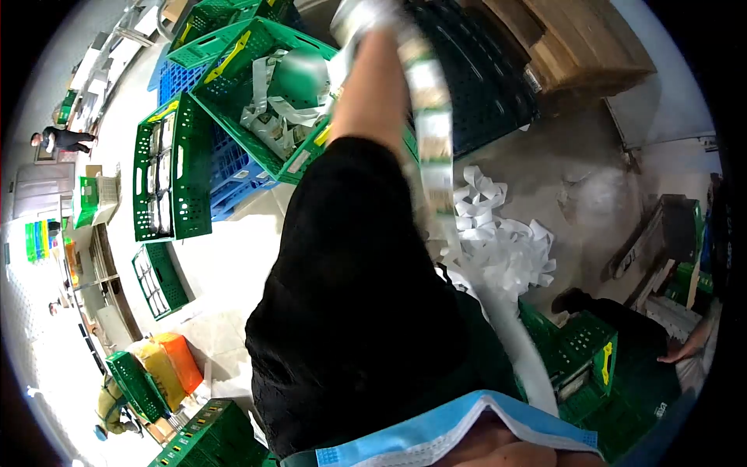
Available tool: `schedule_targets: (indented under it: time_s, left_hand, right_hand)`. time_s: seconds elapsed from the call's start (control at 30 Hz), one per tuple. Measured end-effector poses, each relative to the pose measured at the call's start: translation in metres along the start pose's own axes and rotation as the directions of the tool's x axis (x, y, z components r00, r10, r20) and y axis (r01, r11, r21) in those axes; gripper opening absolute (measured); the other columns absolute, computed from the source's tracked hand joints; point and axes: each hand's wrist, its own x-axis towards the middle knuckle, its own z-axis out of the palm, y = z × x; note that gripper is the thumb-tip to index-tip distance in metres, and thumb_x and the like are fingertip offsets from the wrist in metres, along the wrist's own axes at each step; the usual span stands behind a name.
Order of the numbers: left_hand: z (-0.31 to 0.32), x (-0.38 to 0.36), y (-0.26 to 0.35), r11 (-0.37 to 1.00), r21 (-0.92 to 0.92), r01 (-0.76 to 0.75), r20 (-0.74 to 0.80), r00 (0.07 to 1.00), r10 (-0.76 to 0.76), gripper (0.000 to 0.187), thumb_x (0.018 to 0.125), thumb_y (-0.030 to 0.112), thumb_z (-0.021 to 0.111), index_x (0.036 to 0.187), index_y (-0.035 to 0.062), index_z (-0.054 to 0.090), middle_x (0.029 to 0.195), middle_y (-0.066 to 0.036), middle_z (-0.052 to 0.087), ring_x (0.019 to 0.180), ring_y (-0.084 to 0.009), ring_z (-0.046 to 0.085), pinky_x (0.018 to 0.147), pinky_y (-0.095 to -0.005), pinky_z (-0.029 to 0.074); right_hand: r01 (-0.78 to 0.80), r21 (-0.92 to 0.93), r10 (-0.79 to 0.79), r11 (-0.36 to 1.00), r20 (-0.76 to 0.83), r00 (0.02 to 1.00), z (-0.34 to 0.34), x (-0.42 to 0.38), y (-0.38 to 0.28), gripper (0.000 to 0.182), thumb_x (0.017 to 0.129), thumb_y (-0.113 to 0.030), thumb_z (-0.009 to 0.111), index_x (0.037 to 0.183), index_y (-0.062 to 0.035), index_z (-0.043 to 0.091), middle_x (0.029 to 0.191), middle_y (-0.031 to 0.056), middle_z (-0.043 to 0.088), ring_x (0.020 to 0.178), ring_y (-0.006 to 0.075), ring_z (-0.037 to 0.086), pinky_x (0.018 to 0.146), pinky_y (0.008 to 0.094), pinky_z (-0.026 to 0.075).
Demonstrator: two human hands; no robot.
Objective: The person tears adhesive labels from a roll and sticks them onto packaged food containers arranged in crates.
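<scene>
My left arm, in a black sleeve, reaches up through the middle of the view. My left hand (364,17), in what looks like a white glove, is at the top edge, blurred and partly cut off. From it hangs a long strip of printed labels (433,117), which my hand seems to grip, though the fingers are smeared. Lower down, a blurred white band (517,350) runs towards my chest. Just left of my forearm is a green crate (233,117) with label strips (272,128) inside. My right hand does not show.
A heap of white backing strip (506,249) lies on the floor. Dark crates (478,86) and cardboard boxes (583,47) stand upper right. Another green crate (191,171) holds packs at left, beside blue pallets (233,167). A person (661,350) is close by at right.
</scene>
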Motion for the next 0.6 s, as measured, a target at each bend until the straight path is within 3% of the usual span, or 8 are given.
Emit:
schedule_targets:
  time_s: [0.07, 0.13, 0.23, 0.33, 0.4, 0.5, 0.57, 0.6]
  left_hand:
    - [0.052, -0.047, 0.073, 0.941, 0.055, -0.333, 0.483, 0.834, 0.266, 0.063, 0.073, 0.048, 0.051, 0.116, 0.0042, 0.038, 0.108, -0.019, 0.048, 0.095, -0.0365, 0.048, 0.081, -0.0439, 0.039]
    - [0.091, -0.117, 0.142, 0.800, -0.180, -0.572, 0.788, 0.404, 0.465, 0.062, 0.073, 0.049, 0.051, 0.115, 0.0050, 0.041, 0.106, -0.019, 0.050, 0.094, -0.0359, 0.048, 0.081, -0.0434, 0.040]
    - [0.110, -0.237, 0.241, 0.542, -0.683, -0.490, 0.716, -0.300, 0.630, 0.061, 0.072, 0.051, 0.051, 0.113, 0.0063, 0.044, 0.104, -0.018, 0.051, 0.093, -0.0350, 0.049, 0.080, -0.0427, 0.040]
    - [0.108, -0.306, 0.285, 0.509, -0.836, -0.205, 0.502, -0.661, 0.558, 0.061, 0.071, 0.053, 0.051, 0.111, 0.0076, 0.047, 0.101, -0.017, 0.053, 0.093, -0.0341, 0.049, 0.079, -0.0419, 0.040]
    - [0.123, -0.288, 0.251, 0.588, -0.777, -0.226, 0.562, -0.669, 0.486, 0.060, 0.071, 0.054, 0.051, 0.110, 0.0084, 0.049, 0.099, -0.017, 0.054, 0.092, -0.0335, 0.050, 0.078, -0.0415, 0.040]
    - [0.108, -0.192, 0.118, 0.712, -0.502, -0.491, 0.862, -0.352, 0.365, 0.048, 0.068, 0.044, 0.055, 0.090, 0.0014, 0.054, 0.074, -0.018, 0.056, 0.068, -0.0308, 0.054, 0.060, -0.0401, 0.041]
    - [0.035, -0.124, 0.074, 0.857, 0.191, -0.479, 0.981, 0.104, -0.161, 0.039, 0.070, 0.039, 0.056, 0.085, 0.0033, 0.059, 0.070, -0.013, 0.058, 0.065, -0.0265, 0.055, 0.062, -0.0375, 0.044]
    - [-0.002, -0.103, 0.031, 0.964, 0.200, -0.173, 0.941, 0.307, -0.140, 0.034, 0.074, 0.034, 0.056, 0.089, 0.0042, 0.060, 0.076, -0.009, 0.061, 0.068, -0.0235, 0.058, 0.064, -0.0337, 0.047]
  right_hand:
    - [-0.004, -0.025, 0.004, 1.000, 0.000, 1.000, 0.006, -0.007, -0.009, 0.033, 0.080, -0.024, 0.051, 0.104, -0.0020, 0.052, 0.093, 0.0130, 0.055, 0.082, 0.0269, 0.053, 0.072, 0.0358, 0.042]
    - [-0.002, -0.045, 0.001, 0.999, -0.010, 1.000, 0.008, -0.013, -0.017, 0.033, 0.080, -0.024, 0.051, 0.104, -0.0020, 0.052, 0.093, 0.0132, 0.055, 0.082, 0.0271, 0.053, 0.072, 0.0359, 0.042]
    - [-0.002, -0.063, 0.001, 0.998, -0.024, 1.000, 0.009, -0.015, -0.018, 0.033, 0.080, -0.024, 0.051, 0.104, -0.0019, 0.051, 0.093, 0.0135, 0.055, 0.082, 0.0274, 0.053, 0.072, 0.0362, 0.042]
    - [-0.008, -0.072, 0.006, 0.997, -0.028, 1.000, 0.007, -0.017, -0.012, 0.033, 0.081, -0.025, 0.051, 0.105, -0.0019, 0.051, 0.093, 0.0138, 0.055, 0.081, 0.0277, 0.052, 0.072, 0.0364, 0.043]
    - [-0.012, -0.075, 0.010, 0.997, -0.019, 1.000, 0.011, -0.019, -0.005, 0.033, 0.081, -0.025, 0.051, 0.105, -0.0019, 0.051, 0.093, 0.0139, 0.054, 0.081, 0.0279, 0.052, 0.072, 0.0365, 0.043]
    - [-0.021, -0.081, 0.020, 0.997, -0.019, 1.000, 0.009, -0.018, 0.000, 0.033, 0.081, -0.025, 0.051, 0.105, -0.0019, 0.051, 0.092, 0.0142, 0.054, 0.081, 0.0282, 0.052, 0.071, 0.0367, 0.043]
    - [-0.031, -0.093, 0.029, 0.995, -0.015, 0.999, 0.009, -0.018, 0.000, 0.033, 0.081, -0.025, 0.051, 0.105, -0.0019, 0.051, 0.092, 0.0144, 0.054, 0.081, 0.0284, 0.052, 0.071, 0.0369, 0.043]
    - [-0.037, -0.098, 0.037, 0.994, -0.008, 0.999, 0.008, -0.019, 0.003, 0.033, 0.081, -0.025, 0.050, 0.105, -0.0018, 0.051, 0.092, 0.0145, 0.054, 0.081, 0.0285, 0.052, 0.071, 0.0370, 0.043]
